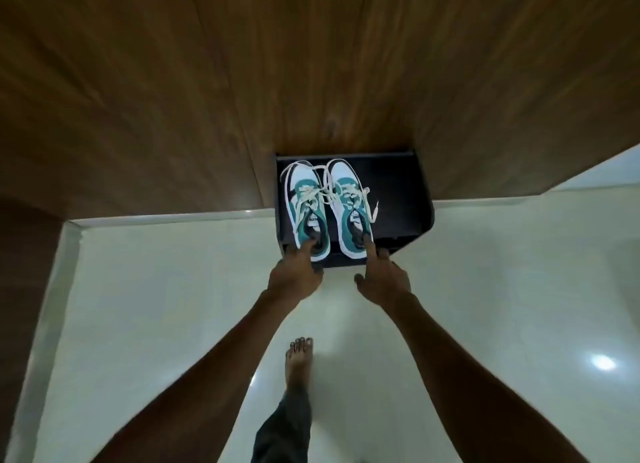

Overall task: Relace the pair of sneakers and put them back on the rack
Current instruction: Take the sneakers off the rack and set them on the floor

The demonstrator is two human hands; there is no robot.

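Head view showed the left hand (294, 275) and right hand (382, 280), fingers hooked inside the 2 teal sneakers (325, 206), seating them on the black rack (415, 199); releasing seemed next.

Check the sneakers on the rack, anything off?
Yes: the laces lie loose and tangled across both sneakers on the black rack, with one end trailing off the right shoe's side.

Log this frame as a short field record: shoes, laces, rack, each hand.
shoes: pair of teal and white sneakers, side by side on rack, toes toward wall
laces: cream laces, loose and tangled across both
rack: black shelf rack against wooden wall
left hand: fingers inside left sneaker's heel opening
right hand: index finger inside right sneaker's heel opening
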